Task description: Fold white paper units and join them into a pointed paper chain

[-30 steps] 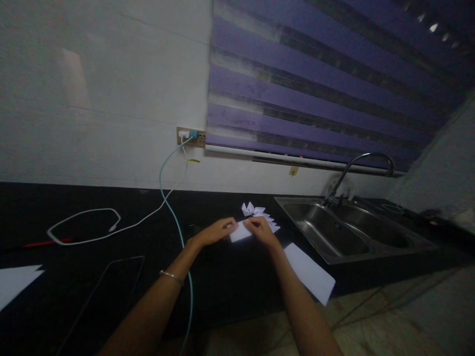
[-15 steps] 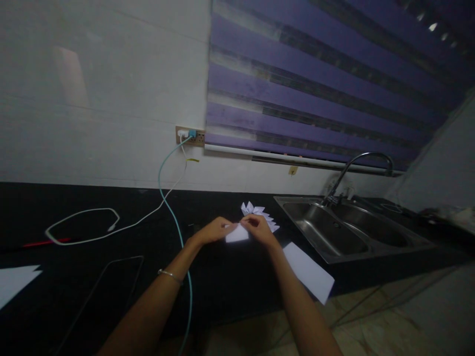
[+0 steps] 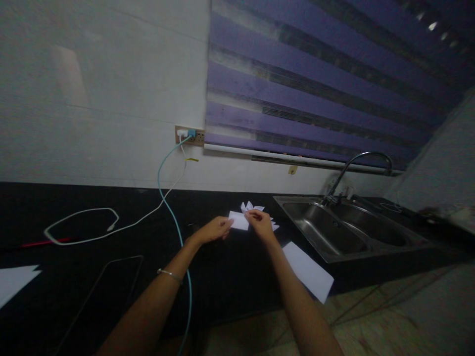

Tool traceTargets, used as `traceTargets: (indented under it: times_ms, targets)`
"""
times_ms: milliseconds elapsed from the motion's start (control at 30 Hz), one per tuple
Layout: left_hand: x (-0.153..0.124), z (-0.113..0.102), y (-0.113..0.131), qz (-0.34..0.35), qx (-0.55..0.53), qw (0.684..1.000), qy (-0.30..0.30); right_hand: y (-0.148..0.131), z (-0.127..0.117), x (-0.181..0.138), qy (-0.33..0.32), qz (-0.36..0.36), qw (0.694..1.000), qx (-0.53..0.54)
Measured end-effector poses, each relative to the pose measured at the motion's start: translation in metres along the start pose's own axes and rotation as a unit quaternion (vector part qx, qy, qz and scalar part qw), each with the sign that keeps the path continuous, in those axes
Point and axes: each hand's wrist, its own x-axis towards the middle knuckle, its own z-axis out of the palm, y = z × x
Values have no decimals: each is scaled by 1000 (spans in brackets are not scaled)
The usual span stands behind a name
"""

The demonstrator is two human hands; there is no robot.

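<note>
Between my hands is a small white rectangular piece of paper (image 3: pixel 239 221), held up above the dark counter. My left hand (image 3: pixel 217 228) pinches its left edge between thumb and fingers. At its upper right side, the fingertips of my right hand (image 3: pixel 260 225) grip the paper as well. Just behind my right hand lie several folded white paper pieces (image 3: pixel 248 205) with pointed tips, partly hidden by that hand. A larger white sheet of paper (image 3: pixel 309 272) lies on the counter to the right of my right forearm.
A steel double sink (image 3: pixel 326 232) with a curved faucet (image 3: pixel 356 158) is at the right. A teal cable (image 3: pixel 174 217) runs under my left forearm from the wall outlet (image 3: pixel 190 135). At left are a white cable (image 3: pixel 81 211), a red pen-like object (image 3: pixel 44 243) and white paper (image 3: pixel 17 282).
The small paper has risen and turned, with its flat face now more visible. My hands have moved slightly apart, each still pinching it.
</note>
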Motion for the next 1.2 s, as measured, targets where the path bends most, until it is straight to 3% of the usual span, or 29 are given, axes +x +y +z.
traceTargets:
  times_ms: [200,367,433,567,767,933,1200]
  targets:
    - [-3,-5,0,5,-23,1000,12,-2,-3,-6,-99,51,993,28]
    - [0,-8,5,23,-51,993,99,1,3,-13,-188,77,978,36]
    - [1,-6,6,27,-76,991,110,3,8,-14,-184,90,977,53]
    - [2,-1,2,21,-77,994,70,4,16,-14,-186,98,975,70]
    - [4,-3,-7,-27,-192,978,69,-6,15,-14,-81,-51,991,-91]
    - [8,-2,-10,-47,-294,952,65,-12,17,-16,-123,-149,973,-126]
    - [5,3,-14,-54,-302,949,76,-10,20,-16,-111,-145,973,-139]
